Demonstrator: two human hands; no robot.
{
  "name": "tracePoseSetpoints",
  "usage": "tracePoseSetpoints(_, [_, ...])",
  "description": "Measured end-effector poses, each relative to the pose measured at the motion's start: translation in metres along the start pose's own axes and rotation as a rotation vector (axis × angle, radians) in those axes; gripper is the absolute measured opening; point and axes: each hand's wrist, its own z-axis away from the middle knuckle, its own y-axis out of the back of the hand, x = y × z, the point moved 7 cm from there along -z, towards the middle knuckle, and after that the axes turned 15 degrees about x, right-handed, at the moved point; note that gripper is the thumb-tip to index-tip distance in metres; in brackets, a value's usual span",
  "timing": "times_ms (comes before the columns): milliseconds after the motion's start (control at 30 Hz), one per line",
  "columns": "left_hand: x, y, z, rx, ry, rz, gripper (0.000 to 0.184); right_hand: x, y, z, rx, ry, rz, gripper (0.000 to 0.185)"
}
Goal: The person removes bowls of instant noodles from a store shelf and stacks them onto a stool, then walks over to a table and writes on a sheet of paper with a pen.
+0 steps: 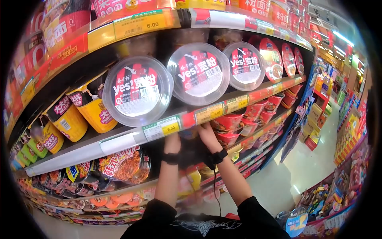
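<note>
Both my arms reach into the shelf below the price rail point(215, 112). Of my left hand point(172, 139) only the back near the wrist shows; its fingers are hidden under the rail. My right hand point(207, 135) is beside the red noodle bowls point(227, 124), its fingertips also hidden behind the rail. A dim shape lies in shadow between the hands, too dark to name. Left of my left hand stands a black noodle bowl point(125, 163) with a noodle picture. Black bands circle both wrists, and a cable hangs from the right one.
Above the rail stand clear-lidded noodle bowls point(199, 73) and yellow noodle cups point(89, 107). More packaged noodles fill the top shelf. At right an aisle floor point(278, 179) runs past a low display of snacks point(330, 199). The rail overhangs my hands.
</note>
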Motion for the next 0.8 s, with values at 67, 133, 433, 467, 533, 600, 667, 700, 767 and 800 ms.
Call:
tracePoseSetpoints(67, [0.035,-0.016,0.021,0.016,0.054,0.147,0.029,-0.022,0.0,0.017,-0.008,-0.092,-0.154,0.05])
tracePoseSetpoints(133, [0.038,-0.01,0.03,0.036,0.086,0.059,0.033,-0.04,0.0,0.034,-0.04,-0.187,-0.244,0.055])
tracePoseSetpoints(433, [0.058,-0.001,0.128,0.107,0.172,0.05,0.06,-0.083,0.055,0.12,-0.03,-0.102,-0.039,0.072])
tracePoseSetpoints(467, [0.065,-0.007,0.146,0.129,0.191,0.039,0.06,-0.092,0.065,0.132,-0.028,-0.105,-0.036,0.071])
tracePoseSetpoints(533, [0.068,-0.013,0.177,0.134,0.206,0.023,0.059,-0.109,0.09,0.158,-0.009,-0.109,-0.026,0.07])
tracePoseSetpoints(600, [0.066,-0.022,0.202,0.123,0.156,-0.001,0.056,-0.136,0.12,0.185,0.081,-0.117,-0.014,0.068])
tracePoseSetpoints(667, [0.076,-0.05,0.234,0.072,0.194,-0.03,0.054,-0.165,0.152,0.21,0.175,-0.1,0.074,0.068])
tracePoseSetpoints(700, [0.081,-0.062,0.249,0.043,0.216,-0.045,0.053,-0.177,0.168,0.222,0.203,-0.114,0.112,0.068])
tracePoseSetpoints(767, [0.078,-0.085,0.279,-0.058,0.265,-0.022,0.053,-0.201,0.202,0.247,0.264,-0.144,0.193,0.069])
tracePoseSetpoints(800, [0.075,-0.095,0.294,-0.11,0.29,-0.007,0.052,-0.216,0.218,0.258,0.301,-0.117,0.227,0.069])
